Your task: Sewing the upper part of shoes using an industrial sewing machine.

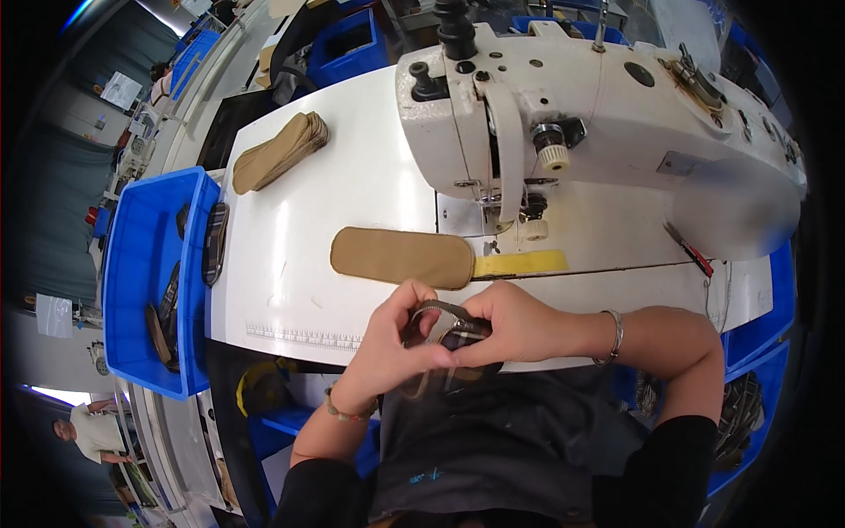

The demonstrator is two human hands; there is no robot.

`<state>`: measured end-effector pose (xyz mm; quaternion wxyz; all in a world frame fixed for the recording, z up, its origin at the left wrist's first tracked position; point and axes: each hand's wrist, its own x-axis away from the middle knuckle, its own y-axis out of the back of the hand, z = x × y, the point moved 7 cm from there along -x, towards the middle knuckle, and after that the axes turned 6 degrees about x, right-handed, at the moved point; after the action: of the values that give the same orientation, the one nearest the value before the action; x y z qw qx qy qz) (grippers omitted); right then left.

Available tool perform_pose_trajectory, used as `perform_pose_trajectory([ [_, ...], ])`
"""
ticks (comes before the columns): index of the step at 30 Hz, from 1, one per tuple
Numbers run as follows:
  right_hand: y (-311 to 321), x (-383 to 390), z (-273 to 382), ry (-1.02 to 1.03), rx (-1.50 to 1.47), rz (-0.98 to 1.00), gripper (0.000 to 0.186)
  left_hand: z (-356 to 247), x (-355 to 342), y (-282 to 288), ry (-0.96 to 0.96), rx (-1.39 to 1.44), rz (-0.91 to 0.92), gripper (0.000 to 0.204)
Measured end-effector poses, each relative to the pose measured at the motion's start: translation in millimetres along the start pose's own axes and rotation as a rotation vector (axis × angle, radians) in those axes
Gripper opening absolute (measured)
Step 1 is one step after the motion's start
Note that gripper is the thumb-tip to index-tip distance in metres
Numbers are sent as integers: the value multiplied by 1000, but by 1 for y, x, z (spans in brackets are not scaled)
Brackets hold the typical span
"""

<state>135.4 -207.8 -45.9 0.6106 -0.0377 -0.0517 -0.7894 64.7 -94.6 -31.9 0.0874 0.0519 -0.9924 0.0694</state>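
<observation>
Close to the table's front edge, a dark plaid fabric piece with a zipper (459, 337) is bent into a loop between my hands. My left hand (387, 343) pinches its left side, and my right hand (519, 324) has hold of the right side, thumbs nearly meeting in front. Part of the piece is hidden by my fingers. Just beyond my hands lies a flat tan fabric panel (402, 257) with rounded ends. A yellow strip (519, 263) sits at its right end, before the white sewing machine (616, 114).
A stack of tan panels (280, 154) lies at the table's back left. Blue bins (123, 282) with plaid pieces stand left and right. Red-handled snips (695, 258) rest right of the machine. Ruler marks (299, 338) line the front edge. A person (97, 434) stands far left.
</observation>
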Motion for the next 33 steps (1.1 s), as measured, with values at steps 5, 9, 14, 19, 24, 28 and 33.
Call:
perform_pose_trajectory([
  [5, 9, -2, -5, -4, -75, -12, 24, 23, 13, 5, 111, -39, -18, 30],
  [9, 12, -3, -6, -96, -232, -52, 21, 19, 16, 7, 71, 102, -123, 21],
  [14, 4, -4, -15, 10, -271, -2, 20, 26, 23, 5, 103, 70, -127, 16],
  [19, 8, -6, -14, -34, -344, 30, 19, 29, 21, -4, 59, 260, -52, 14],
  [24, 9, -9, -8, -2, -344, 15, 17, 31, 16, -9, 42, 499, 46, 9],
  [28, 14, -1, 9, 0, -149, 13, 12, 27, 16, -16, -7, 448, 196, 10],
  [33, 25, -5, -16, -37, -188, -105, 10, 43, 15, -14, 53, 369, 15, 17],
])
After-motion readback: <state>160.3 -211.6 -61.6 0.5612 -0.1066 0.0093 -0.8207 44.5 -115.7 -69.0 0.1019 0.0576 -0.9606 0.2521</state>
